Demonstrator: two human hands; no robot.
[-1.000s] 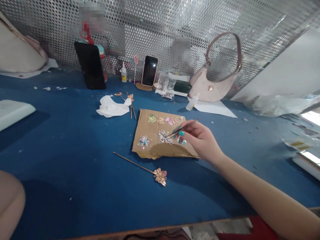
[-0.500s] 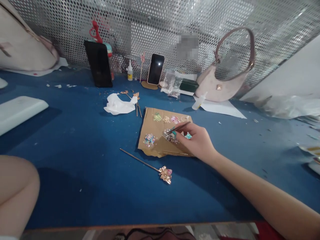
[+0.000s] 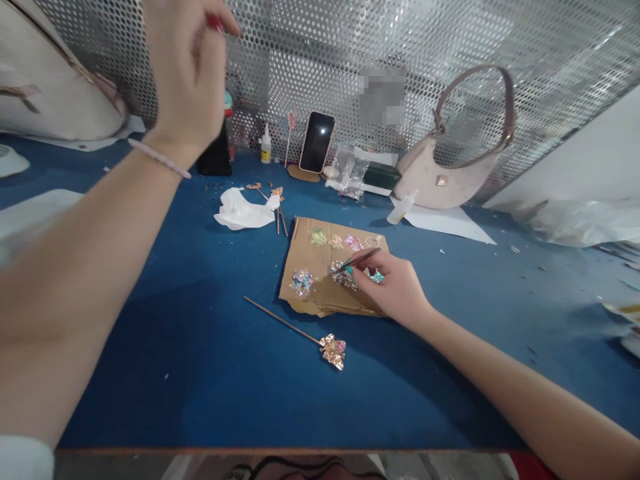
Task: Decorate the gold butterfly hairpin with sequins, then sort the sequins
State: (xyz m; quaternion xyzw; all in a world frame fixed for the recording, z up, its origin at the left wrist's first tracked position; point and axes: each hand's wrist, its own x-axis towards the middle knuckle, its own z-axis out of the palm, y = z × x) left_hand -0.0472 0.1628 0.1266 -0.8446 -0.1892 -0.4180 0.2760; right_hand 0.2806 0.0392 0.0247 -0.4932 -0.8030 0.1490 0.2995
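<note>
The right hand [image 3: 393,283] is over the cardboard [image 3: 300,257], thumb and fingers pinching the tweezers [image 3: 369,255]. The tips point down at the silver gems [image 3: 345,280], in the middle of the cardboard; whether they are spread or pressed together, or have a gem between them, I cannot tell. Teal gems [image 3: 377,275] show on the cardboard's right part, partly hidden by the hand. Blue gems [image 3: 302,282] lie near its left near corner. Along its far side, left to right, are green gems [image 3: 318,236], gold gems [image 3: 335,242], pink gems [image 3: 353,243] and a white ring [image 3: 373,242].

The butterfly pin [image 3: 333,351] lies on the blue table [image 3: 210,387], on the near side of the cardboard and apart from it, one wing partly pink and the rest gold.

The left hand [image 3: 187,73] is up in the air, left of the cardboard and well apart from it, a pale bracelet [image 3: 159,159] at the wrist. Its fingers look curled, but the top edge cuts it off and I cannot tell whether they pinch anything.

Beyond the cardboard to the left lie a tissue [image 3: 245,210] and more pins [image 3: 277,193]. Farther beyond it stand a glue bottle [image 3: 266,147] and a phone [image 3: 317,143]; beyond its right side are a clear bag [image 3: 349,172], a green box [image 3: 381,175] and a handbag [image 3: 445,177]
</note>
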